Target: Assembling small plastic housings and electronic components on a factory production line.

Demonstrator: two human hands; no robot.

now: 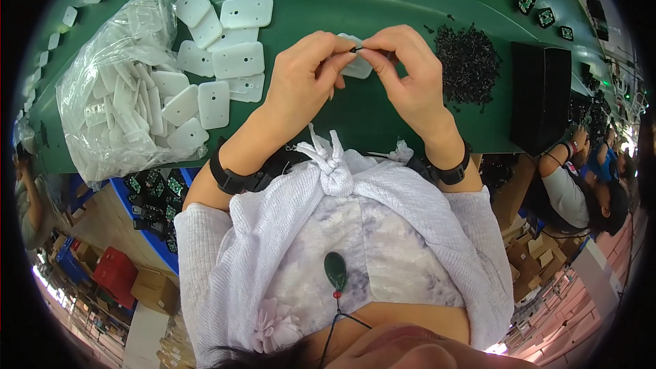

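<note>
My left hand (309, 67) and my right hand (410, 68) meet fingertip to fingertip above the green table. Between them they pinch a small black part (357, 49), too small to make out fully. Just beneath the fingers is a white plastic plate (358, 68) with rounded corners, partly hidden by the hands; whether they touch it I cannot tell. To the right of my right hand lies a pile of small black parts (468, 61). Left of my left hand, several loose white plates (238, 60) with small holes overlap one another.
A clear plastic bag (130, 89) of white plates lies at the left. A black box (540, 99) stands at the right, with small circuit-board pieces (526, 0) beyond it. Below the table's left edge, a blue bin (147, 229) holds more boards. Other people sit farther off on both sides.
</note>
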